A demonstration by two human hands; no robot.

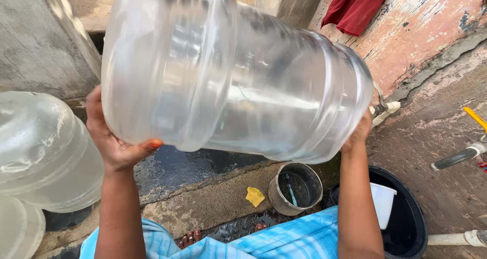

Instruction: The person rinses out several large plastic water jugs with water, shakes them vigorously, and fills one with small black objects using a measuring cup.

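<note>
A large clear plastic water jug (233,71) is held up on its side in front of me, with a little water showing inside. My left hand (114,137) grips its wide end at the lower left, thumb on the near side. My right hand (359,133) supports the other end at the right, mostly hidden behind the jug. Below the jug I see my blue cloth garment (284,241) and my toes (192,236).
Two more clear jugs (43,147) lie at the left on wet concrete. A small grey bucket (297,187) holds a brush, beside a yellow scrap (255,196). A black tub (406,216) holds a white cup (382,200). A tap (383,109) and pipes stand at the right, and a red cloth (355,5) hangs on the wall.
</note>
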